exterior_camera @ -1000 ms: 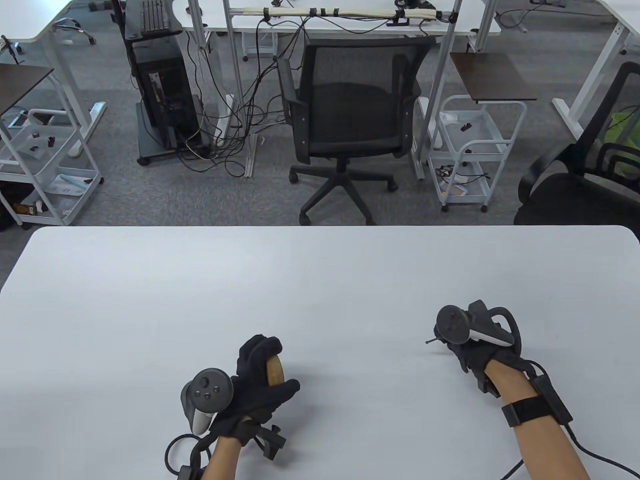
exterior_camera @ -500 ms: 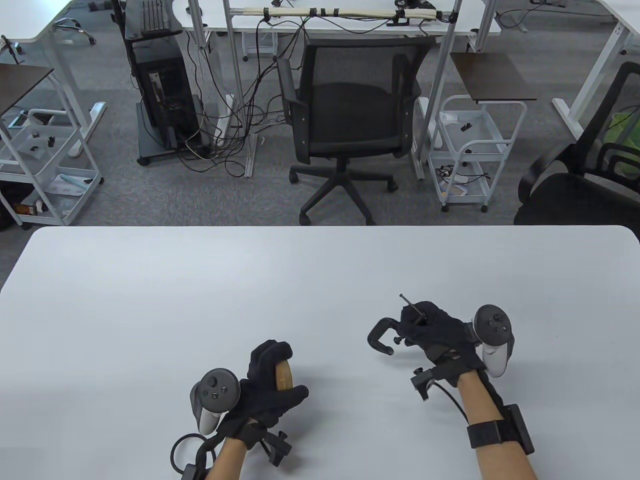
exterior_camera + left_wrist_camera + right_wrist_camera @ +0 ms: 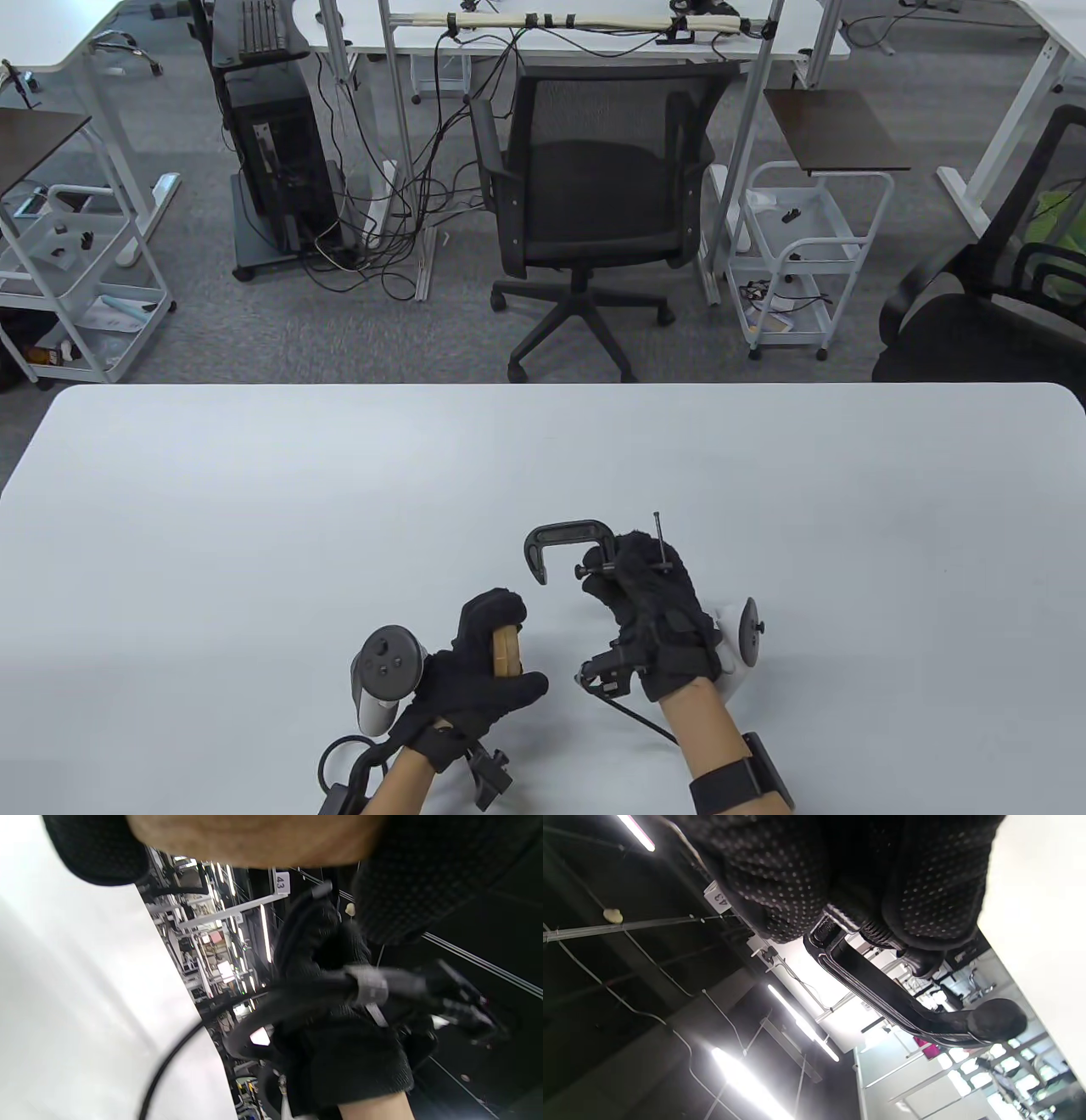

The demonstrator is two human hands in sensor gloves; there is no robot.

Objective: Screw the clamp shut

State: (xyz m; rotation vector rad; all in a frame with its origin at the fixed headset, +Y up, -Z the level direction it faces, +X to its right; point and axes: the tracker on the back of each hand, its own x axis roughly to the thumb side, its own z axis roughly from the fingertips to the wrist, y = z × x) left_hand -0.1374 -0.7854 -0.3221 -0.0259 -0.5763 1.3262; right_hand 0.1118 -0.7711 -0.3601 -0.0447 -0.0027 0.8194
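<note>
Right fingers (image 3: pixel 632 567) gripping clamp (image 3: pixel 556 543) lower centre; left fingers (image 3: pixel 484 624) wrapped around wooden block (image 3: pixel 506 649); seat block between jaws squarely before screwing.

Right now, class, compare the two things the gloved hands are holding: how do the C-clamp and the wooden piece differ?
The C-clamp is black metal; the wooden block is tan. The clamp's curved frame and screw handle stick out well beyond the right hand, while the block is mostly wrapped inside the left hand. The clamp's jaw gap stands open and empty; the block is solid. Both are held above the table.
</note>
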